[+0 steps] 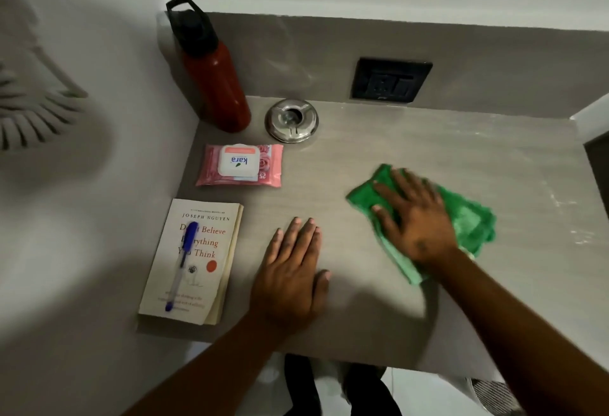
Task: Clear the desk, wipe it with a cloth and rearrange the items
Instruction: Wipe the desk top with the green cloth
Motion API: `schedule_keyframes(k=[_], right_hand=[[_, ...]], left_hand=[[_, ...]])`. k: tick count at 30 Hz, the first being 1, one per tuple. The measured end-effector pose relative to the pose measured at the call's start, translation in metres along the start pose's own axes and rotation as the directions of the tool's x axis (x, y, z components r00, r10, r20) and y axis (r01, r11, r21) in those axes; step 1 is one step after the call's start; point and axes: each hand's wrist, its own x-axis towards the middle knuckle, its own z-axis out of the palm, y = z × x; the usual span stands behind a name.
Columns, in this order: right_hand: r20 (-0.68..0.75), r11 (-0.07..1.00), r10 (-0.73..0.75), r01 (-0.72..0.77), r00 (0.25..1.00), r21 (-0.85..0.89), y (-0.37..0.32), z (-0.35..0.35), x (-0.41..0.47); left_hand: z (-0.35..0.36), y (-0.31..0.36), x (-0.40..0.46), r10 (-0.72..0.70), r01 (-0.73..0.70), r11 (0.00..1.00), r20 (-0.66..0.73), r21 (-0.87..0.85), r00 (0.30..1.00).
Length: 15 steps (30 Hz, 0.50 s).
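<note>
Cloth: we have the green cloth on the right half of the desk, bunched flat under our right hand; it looks soft, limp and light, so we judge it moves best under a flat palm near its middle, not pinched at a corner.
Right hand: our fingers are spread and straight, pressing down on the cloth and gripping nothing.
Left hand: our left hand lies flat on the bare desk, fingers straight and close together, holding nothing.
Desk surface: smooth, matte grey-brown with a faint grain; pale streaks show at its far right.
Book: a paperback book at the left front edge, stiff enough to lift by its spine side, we think.
Pen: a blue-capped pen lies on the book's cover and would likely roll off if we tilt it.
Wipes: a soft pink wipes pack lies behind the book.
Bottle: a red bottle with a black loop cap stands in the back left corner; probably rigid, and the loop is the easy hold.
Ashtray: a round, shiny metal ashtray sits just beside the bottle.
</note>
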Motion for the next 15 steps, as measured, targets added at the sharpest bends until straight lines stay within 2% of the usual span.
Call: schedule_keyframes(k=[3,7,9,11,13,15], right_hand=[[-0.009,0.990,0.140,-0.140,0.990,-0.005,0.021,-0.012,0.062],[-0.015,0.995,0.095,-0.095,0.995,0.024,-0.018,-0.007,0.112],[-0.014,0.999,0.026,-0.026,1.000,0.019,-0.041,0.002,0.075],[-0.019,1.000,-0.020,0.020,1.000,0.017,-0.063,0.014,-0.003],[-0.013,0.999,0.004,-0.003,1.000,0.034,-0.061,0.017,-0.095],[0.021,0.992,0.118,-0.118,0.993,0.036,-0.024,0.009,-0.159]], left_hand=[[0.001,-0.001,0.000,0.009,-0.009,1.000,-0.009,-0.017,1.000],[-0.003,-0.002,0.000,0.009,-0.008,1.000,-0.014,0.009,1.000],[-0.007,0.000,-0.001,0.006,-0.006,1.000,0.000,0.024,1.000],[-0.008,0.001,-0.001,-0.014,0.013,0.999,0.024,0.041,1.000],[-0.009,0.003,0.000,-0.020,0.017,0.999,0.072,0.043,0.997],[-0.008,0.003,0.001,-0.024,0.018,0.998,0.103,0.057,0.994]])
